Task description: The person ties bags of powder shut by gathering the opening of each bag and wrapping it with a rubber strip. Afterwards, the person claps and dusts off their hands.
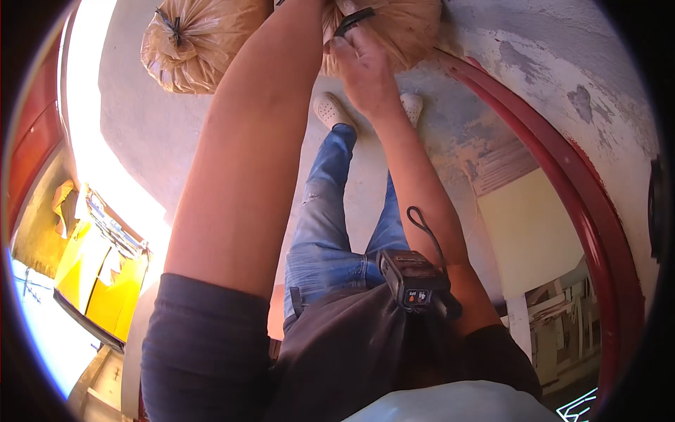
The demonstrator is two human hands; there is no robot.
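My right hand point(362, 67) is closed at the neck of a tan plastic sack point(411, 32) at the top of the view. A black tie strip point(355, 21) shows at its fingers, gripped between thumb and fingers. My left forearm point(260, 98) stretches up past the top edge, so the left hand itself is cut off. To the left sits a second full tan sack point(193, 60), its gathered neck bound with a black tie point(172, 28).
My feet in light clogs point(330, 110) stand on the concrete floor point(140, 126) just below the sacks. A dark red frame point(562, 176) curves along the right beside a peeling wall point(605, 77). A black device point(415, 281) hangs at my chest.
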